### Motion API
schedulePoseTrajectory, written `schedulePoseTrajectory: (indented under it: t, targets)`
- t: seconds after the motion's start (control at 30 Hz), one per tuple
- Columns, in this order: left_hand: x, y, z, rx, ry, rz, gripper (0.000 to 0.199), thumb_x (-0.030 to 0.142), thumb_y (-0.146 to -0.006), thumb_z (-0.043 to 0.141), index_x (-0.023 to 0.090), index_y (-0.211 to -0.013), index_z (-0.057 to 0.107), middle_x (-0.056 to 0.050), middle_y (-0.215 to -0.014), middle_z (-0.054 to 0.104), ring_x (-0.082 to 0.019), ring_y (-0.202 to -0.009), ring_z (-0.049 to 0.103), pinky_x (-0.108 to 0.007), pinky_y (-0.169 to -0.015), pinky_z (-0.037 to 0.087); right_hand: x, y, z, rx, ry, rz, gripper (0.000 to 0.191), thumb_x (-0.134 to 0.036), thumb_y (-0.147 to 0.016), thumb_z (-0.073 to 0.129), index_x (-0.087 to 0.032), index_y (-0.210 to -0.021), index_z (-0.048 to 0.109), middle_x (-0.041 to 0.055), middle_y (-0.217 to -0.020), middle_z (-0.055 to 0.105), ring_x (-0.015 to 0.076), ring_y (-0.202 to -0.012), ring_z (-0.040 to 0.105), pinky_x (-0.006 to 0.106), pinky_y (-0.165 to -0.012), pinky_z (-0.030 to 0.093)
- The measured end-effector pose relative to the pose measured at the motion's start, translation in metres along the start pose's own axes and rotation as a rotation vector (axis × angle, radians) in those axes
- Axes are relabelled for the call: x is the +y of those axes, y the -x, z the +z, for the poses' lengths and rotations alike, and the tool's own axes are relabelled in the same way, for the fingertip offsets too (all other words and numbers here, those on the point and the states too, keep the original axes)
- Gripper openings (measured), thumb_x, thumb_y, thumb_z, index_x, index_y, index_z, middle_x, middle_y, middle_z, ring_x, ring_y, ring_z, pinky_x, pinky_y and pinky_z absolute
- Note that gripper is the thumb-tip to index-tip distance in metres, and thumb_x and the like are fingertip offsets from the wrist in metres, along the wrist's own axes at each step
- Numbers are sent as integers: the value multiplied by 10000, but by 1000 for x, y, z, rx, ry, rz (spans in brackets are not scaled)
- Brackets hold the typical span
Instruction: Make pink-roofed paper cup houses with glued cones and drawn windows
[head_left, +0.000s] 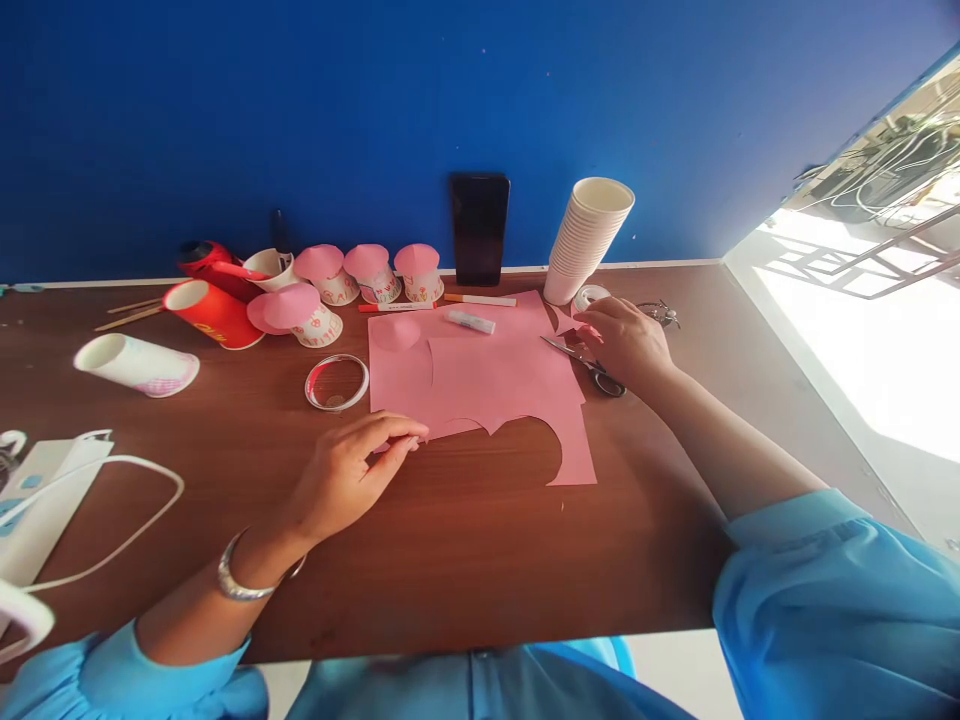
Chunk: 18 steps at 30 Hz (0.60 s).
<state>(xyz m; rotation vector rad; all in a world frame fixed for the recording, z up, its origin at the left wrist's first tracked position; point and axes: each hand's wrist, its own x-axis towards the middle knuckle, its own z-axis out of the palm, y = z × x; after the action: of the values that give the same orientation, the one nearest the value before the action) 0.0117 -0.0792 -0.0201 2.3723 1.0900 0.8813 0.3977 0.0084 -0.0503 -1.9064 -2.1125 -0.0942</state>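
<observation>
My left hand (pixel 352 475) is closed in a pinch at the near left edge of the pink paper (pixel 502 375); what sits between thumb and fingers is too small to name. Over on the right, my right hand (pixel 628 340) has its fingers curled on a pink paper scrap (pixel 568 322). Just below that hand lie scissors (pixel 602 378), blades pointing left across the paper. Behind it is a white tape roll (pixel 589 298). A small pink cone (pixel 396 334) and a glue stick (pixel 470 321) rest on the sheets, whose near edge has rounded cut-outs.
Paper cups with pink cone tops (pixel 365 275) line the wall. A tall stack of white cups (pixel 589 240), a dark phone (pixel 480 230), a red cup (pixel 214 315), a tipped white cup (pixel 137 364) and a tape ring (pixel 337 383) surround the paper. A power strip (pixel 56 500) lies left.
</observation>
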Motion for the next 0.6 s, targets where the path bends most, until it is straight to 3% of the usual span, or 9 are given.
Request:
schedulePoseTrajectory:
  t: [0.2,0.4,0.5,0.6]
  targets:
    - [0,-1,2,-5,-47,95,204,66,-962,614,209,-1063,719,6,-940,808,-106,-821,776,-186,-800,620,0,-8,-1,-31,-56,11,336,-294,-897,669,-325,-1222,751,59,-1269,746,327,-1143,675,453,-841,572]
    - [0,2,0,-5,-63,89,201,105,-965,610,239,-1053,732,5,-943,821,-135,-830,791,-225,-817,645,4,2,-24,166,-102,10,244,-310,-940,655,-306,-1162,757,74,-1262,731,339,-1229,625,480,-891,559]
    - [-2,3,1,-11,-52,66,194,127,-971,603,243,-1042,742,1,-937,824,-144,-825,793,-240,-811,654,17,11,-29,126,-36,79,252,-362,-935,644,-296,-1147,764,92,-1135,740,321,-1042,685,432,-747,540]
    - [-2,2,2,-11,-52,73,188,130,-971,609,241,-1040,745,-1,-938,825,-145,-822,794,-242,-809,656,28,14,-22,7,10,52,226,-326,-927,606,-264,-1038,793,86,-992,754,289,-860,691,386,-641,486]
